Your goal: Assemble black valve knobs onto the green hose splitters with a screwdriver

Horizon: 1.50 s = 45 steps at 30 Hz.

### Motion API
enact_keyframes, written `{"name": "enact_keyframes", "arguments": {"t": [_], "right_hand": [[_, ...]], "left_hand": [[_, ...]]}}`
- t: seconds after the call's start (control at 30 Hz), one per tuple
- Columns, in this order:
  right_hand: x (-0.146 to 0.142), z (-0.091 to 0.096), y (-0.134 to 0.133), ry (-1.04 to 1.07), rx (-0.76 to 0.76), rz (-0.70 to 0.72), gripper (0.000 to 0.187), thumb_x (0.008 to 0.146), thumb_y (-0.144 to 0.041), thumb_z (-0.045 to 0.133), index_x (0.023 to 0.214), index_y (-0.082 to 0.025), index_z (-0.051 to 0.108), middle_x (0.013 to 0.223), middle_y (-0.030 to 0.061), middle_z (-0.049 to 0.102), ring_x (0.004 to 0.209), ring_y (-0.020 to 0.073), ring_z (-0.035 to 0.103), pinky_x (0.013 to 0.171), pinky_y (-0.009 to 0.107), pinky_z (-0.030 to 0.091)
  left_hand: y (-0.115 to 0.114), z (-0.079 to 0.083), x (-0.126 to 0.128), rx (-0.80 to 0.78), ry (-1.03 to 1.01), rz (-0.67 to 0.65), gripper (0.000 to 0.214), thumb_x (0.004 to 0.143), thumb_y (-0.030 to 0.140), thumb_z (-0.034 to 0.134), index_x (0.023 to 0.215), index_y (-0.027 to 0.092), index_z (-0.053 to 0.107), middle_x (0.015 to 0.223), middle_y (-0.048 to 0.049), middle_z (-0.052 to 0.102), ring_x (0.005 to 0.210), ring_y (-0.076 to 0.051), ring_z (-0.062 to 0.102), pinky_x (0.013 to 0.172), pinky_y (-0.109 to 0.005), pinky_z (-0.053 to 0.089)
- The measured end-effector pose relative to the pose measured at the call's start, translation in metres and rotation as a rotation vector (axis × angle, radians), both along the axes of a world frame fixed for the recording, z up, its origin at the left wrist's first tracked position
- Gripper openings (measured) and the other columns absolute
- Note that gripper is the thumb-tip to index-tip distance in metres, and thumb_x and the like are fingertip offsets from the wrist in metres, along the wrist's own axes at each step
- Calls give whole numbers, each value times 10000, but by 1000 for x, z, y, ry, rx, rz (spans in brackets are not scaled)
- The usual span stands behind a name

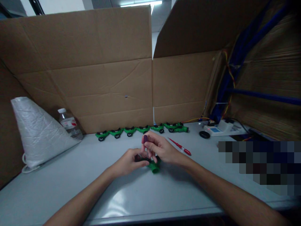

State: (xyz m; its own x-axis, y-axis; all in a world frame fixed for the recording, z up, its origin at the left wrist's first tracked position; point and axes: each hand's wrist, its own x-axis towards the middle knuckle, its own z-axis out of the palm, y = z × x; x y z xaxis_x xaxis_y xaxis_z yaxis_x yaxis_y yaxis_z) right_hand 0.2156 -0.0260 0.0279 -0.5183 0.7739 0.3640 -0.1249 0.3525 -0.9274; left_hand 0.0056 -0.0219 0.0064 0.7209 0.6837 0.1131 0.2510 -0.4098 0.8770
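My right hand [158, 146] is closed around the dark handle of a screwdriver [145, 138], which points down at a green toy vehicle [154, 167] on the table. My left hand [130, 161] grips that same toy from the left, thumb along its near side. Fingers cover much of the toy and the screwdriver's tip, so where the tip meets it cannot be seen. Just right of my right hand lies a red screwdriver [180, 146]. Behind my hands, several similar green toy vehicles with black wheels [129, 131] stand in a row.
Cardboard panels [105, 78] wall off the back of the white table [70, 185]. At left are a white bag [39, 135] and a plastic bottle [70, 124]. A power strip [221, 128], a black ring-shaped object [204, 134] and cables lie at right, beside a blue frame [225, 88].
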Motion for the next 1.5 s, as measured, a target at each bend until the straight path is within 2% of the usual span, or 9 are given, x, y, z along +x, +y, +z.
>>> {"name": "enact_keyframes", "arguments": {"t": [0.4,0.53,0.63,0.73,0.87,0.97,1.13,1.33,1.5], "right_hand": [[-3,-10,6,36,5,-121,319,968,-497,681,959,-238,495,700,-63,629,428,104,544,377,209,453],[12,-11,22,27,89,-326,336,995,-543,615,948,-250,458,727,-52,629,465,112,519,424,221,406],[32,-8,36,-217,292,-612,253,1025,-477,571,975,-233,527,650,-59,552,560,145,551,553,245,393],[50,-6,45,-660,381,-742,193,1028,-340,533,1169,-216,579,727,-9,651,671,197,628,629,276,364],[63,-9,47,-1155,358,-641,242,1003,-295,531,1189,-175,628,1027,147,766,912,286,720,710,310,402],[65,-14,45,-1328,311,-551,276,981,-279,550,1185,-126,656,1115,216,762,994,328,735,742,331,440],[65,-20,44,-1371,253,-557,284,969,-254,560,1136,-76,706,1159,258,753,1078,368,727,808,369,481],[65,-11,40,-1396,228,-586,350,994,-284,561,1260,-76,654,1211,262,733,1117,367,709,857,385,484],[65,-3,36,-1279,422,-417,258,1000,-333,613,1207,-180,627,1171,159,739,1060,306,693,829,334,443]], "left_hand": [[5,-6,-2,9,-6,9,258,945,350,725,1084,133,738,1019,-80,762,911,-187,668,877,-317,516],[3,-2,-4,44,64,55,242,917,329,724,1058,133,745,977,-74,747,814,-163,632,784,-296,498],[0,2,-4,83,93,64,197,889,267,711,1043,147,744,994,-65,740,815,-158,620,772,-287,485],[-1,4,-4,113,111,68,188,868,195,665,1040,153,728,994,-60,728,817,-161,623,751,-285,479],[1,3,-6,168,103,86,261,790,77,571,1002,152,704,1027,-73,705,936,-196,651,834,-310,498],[4,2,-8,197,115,99,301,767,54,520,996,158,687,1028,-74,684,965,-207,649,851,-315,504],[4,3,-10,277,169,127,223,843,119,568,1029,182,675,1057,-72,661,1036,-232,624,951,-360,486],[-3,5,-6,350,200,131,273,959,395,673,1152,203,658,1110,-83,640,1065,-244,612,994,-394,480],[-7,2,0,383,182,140,304,950,407,717,1183,218,663,1157,-85,660,1128,-258,595,1017,-388,469]]}}
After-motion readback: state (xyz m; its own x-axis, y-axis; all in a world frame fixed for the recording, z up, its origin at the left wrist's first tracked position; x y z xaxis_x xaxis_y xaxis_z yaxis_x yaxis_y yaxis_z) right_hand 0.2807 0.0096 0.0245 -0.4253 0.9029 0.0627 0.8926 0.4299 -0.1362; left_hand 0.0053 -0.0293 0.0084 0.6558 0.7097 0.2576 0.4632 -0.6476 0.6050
